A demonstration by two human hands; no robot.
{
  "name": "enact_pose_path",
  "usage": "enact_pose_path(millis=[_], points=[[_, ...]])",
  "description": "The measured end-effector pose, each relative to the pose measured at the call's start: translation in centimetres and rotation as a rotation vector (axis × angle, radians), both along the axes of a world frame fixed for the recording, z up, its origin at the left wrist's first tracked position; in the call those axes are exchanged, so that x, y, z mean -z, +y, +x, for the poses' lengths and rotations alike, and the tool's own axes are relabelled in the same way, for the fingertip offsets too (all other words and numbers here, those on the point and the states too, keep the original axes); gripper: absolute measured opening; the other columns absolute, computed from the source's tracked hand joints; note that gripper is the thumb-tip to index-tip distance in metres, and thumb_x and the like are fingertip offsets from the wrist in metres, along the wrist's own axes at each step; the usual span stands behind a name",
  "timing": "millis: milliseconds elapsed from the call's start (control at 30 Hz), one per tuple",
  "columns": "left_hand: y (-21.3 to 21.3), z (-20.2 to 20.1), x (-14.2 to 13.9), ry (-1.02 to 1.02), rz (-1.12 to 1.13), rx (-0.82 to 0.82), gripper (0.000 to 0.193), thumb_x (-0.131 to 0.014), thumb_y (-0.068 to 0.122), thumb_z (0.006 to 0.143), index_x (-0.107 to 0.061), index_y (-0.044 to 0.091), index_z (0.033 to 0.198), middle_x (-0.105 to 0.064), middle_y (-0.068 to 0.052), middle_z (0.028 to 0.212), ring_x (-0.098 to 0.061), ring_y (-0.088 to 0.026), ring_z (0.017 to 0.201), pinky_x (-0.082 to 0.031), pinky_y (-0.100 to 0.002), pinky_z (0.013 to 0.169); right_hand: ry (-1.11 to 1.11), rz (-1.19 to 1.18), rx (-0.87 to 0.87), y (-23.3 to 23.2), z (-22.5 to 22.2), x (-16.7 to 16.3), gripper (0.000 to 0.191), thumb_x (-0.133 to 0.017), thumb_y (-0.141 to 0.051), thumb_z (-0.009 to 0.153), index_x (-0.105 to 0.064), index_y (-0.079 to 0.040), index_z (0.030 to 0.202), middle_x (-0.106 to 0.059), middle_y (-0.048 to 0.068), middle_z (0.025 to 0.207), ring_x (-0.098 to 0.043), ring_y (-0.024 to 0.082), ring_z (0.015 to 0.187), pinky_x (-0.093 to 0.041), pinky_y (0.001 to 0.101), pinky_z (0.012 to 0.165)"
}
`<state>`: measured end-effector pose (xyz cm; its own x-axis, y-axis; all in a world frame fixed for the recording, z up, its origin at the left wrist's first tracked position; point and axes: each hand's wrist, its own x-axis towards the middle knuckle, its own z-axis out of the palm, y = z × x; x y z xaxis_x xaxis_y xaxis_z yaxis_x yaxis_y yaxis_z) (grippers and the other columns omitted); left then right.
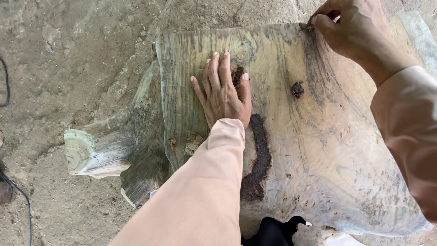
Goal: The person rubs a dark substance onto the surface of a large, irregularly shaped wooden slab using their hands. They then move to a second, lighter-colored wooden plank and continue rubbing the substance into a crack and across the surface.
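Note:
A large pale wood slab (318, 150) with grey-green streaks lies flat below me, its root-like stump (98, 152) jutting to the left. My left hand (223, 91) rests palm down on the slab, fingers spread, beside a small dark hole (237, 74). My right hand (353, 25) is at the slab's far edge, thumb and fingers pinched on a small dark bit (307, 25) of bark or debris there. Both arms wear light pink sleeves.
A long dark filled crack (258, 159) runs down the slab below my left wrist, and a dark knot (297, 89) sits to its right. Sawdust-covered ground (68, 54) surrounds the slab. A black cable (25, 200) lies at the left edge.

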<state>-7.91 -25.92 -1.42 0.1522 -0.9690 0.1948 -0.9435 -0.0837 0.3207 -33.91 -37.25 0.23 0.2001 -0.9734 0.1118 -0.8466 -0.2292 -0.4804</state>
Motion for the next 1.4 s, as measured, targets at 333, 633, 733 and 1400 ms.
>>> enact_pose_path(millis=[333,633,733,1400], points=[[0.3,-0.3,-0.4,0.002,0.020,0.000,0.057,-0.047,0.044,0.104,-0.039,0.020,0.155,-0.036,-0.004,0.161,-0.031,-0.023,0.152,-0.011,-0.057,0.129,0.084,-0.099,-0.094,-0.2,0.5,-0.4,0.016,-0.067,-0.009,0.103,-0.077,-0.003,0.114,-0.075,0.018,0.105,-0.071,0.027,0.084,-0.057,0.0397,0.073],[0.7,-0.8,-0.9,0.027,0.011,-0.006,0.057,-0.051,0.042,0.102,-0.041,0.020,0.154,-0.037,-0.004,0.161,-0.032,-0.024,0.151,-0.011,-0.058,0.127,0.186,0.003,0.071,1.9,1.7,-1.0,0.018,-0.063,-0.020,0.110,-0.074,-0.005,0.110,-0.070,0.014,0.097,-0.062,0.029,0.075,-0.050,0.0411,0.060],[1.0,-1.0,-1.6,0.042,0.006,-0.007,0.056,-0.051,0.042,0.103,-0.042,0.020,0.153,-0.039,-0.005,0.160,-0.033,-0.025,0.151,-0.012,-0.058,0.127,0.120,0.064,0.093,2.9,1.9,-2.1,0.019,-0.067,-0.022,0.102,-0.070,-0.005,0.110,-0.065,0.014,0.102,-0.061,0.028,0.079,-0.052,0.0392,0.062],[2.0,-1.4,-2.6,0.059,0.010,0.010,0.056,-0.051,0.040,0.102,-0.041,0.017,0.153,-0.039,-0.007,0.158,-0.033,-0.026,0.149,-0.011,-0.058,0.125,0.199,-0.045,0.131,7.2,2.9,-1.9,0.040,-0.052,-0.013,0.103,-0.067,-0.022,0.139,-0.055,0.006,0.125,-0.052,0.018,0.096,-0.046,0.0343,0.075]])
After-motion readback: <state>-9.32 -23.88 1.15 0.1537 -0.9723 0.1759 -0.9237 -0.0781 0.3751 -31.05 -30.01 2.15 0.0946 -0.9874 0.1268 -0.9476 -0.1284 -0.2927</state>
